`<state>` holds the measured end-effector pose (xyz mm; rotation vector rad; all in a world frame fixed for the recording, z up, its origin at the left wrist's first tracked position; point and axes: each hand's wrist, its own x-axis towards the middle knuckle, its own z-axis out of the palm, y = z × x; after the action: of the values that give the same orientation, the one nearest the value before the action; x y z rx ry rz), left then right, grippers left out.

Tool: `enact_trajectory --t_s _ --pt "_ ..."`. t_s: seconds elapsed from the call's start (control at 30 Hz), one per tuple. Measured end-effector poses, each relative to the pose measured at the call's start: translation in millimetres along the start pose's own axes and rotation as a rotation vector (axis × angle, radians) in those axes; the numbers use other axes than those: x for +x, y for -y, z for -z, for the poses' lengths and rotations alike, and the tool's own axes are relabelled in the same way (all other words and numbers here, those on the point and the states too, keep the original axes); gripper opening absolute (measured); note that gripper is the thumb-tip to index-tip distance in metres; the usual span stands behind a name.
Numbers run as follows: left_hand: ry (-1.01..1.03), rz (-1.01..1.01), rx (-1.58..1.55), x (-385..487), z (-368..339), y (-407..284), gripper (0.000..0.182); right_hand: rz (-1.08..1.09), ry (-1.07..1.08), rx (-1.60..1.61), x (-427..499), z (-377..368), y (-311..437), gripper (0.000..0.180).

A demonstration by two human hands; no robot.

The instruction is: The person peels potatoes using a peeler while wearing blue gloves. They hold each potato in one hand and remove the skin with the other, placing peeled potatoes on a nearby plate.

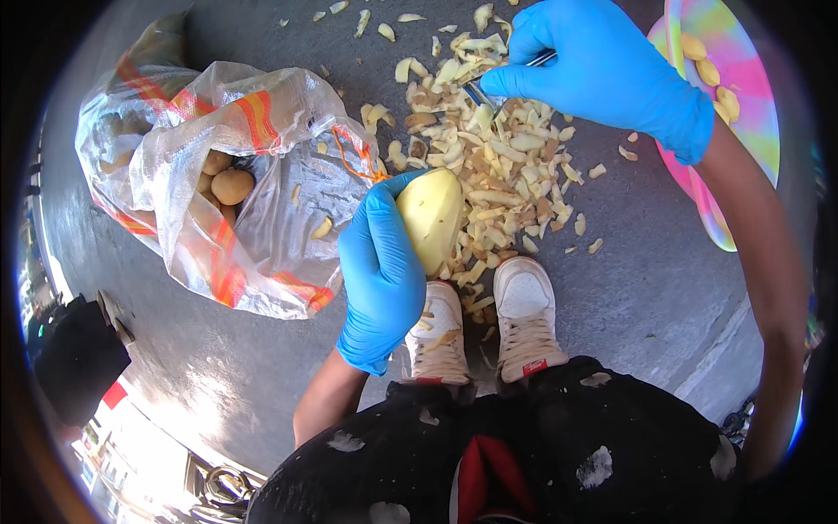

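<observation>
A peeled, pale yellow potato [430,219] is gripped in my left hand [383,268], which wears a blue glove. My right hand [589,72], gloved in blue too, holds a metal peeler [488,97] by its handle, its head up and away from the potato. Below both hands a heap of potato peelings [507,170] covers the grey floor, reaching down to my shoes. To the left lies a translucent plastic sack [281,196] with orange stripes, its mouth towards the heap. Unpeeled brown potatoes [232,187] show inside it.
Behind my right forearm a multicoloured plastic basin [753,150] holds several peeled potatoes [727,101]. My white shoes [524,295] stand at the heap's near edge, with scraps on the left one. Loose peelings [386,31] are scattered across the far floor. A dark object [82,360] is at the left rim.
</observation>
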<state>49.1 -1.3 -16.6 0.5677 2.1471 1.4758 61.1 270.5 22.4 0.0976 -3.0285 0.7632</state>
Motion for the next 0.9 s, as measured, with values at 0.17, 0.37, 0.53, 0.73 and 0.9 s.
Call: enact_trajectory --t_s 0.17,0.37,0.53,0.73,0.9 --pt "0.133 0.123 -0.005 1 8 3 0.042 0.011 0.093 0.311 -14 -7 9 0.031" --pt "0.186 0.492 -0.557 -2 4 0 0.045 0.038 0.134 0.426 -20 -11 8 0.025" --pt "0.193 0.718 -0.783 -1 2 0 0.061 0.012 0.051 0.387 -21 -7 8 0.027" --pt "0.208 0.727 -1.129 9 2 6 0.063 0.015 0.032 0.269 -25 -5 23 0.028" --pt "0.187 0.676 -1.002 4 2 1 0.069 0.271 0.0 0.017 -23 -9 55 0.027"
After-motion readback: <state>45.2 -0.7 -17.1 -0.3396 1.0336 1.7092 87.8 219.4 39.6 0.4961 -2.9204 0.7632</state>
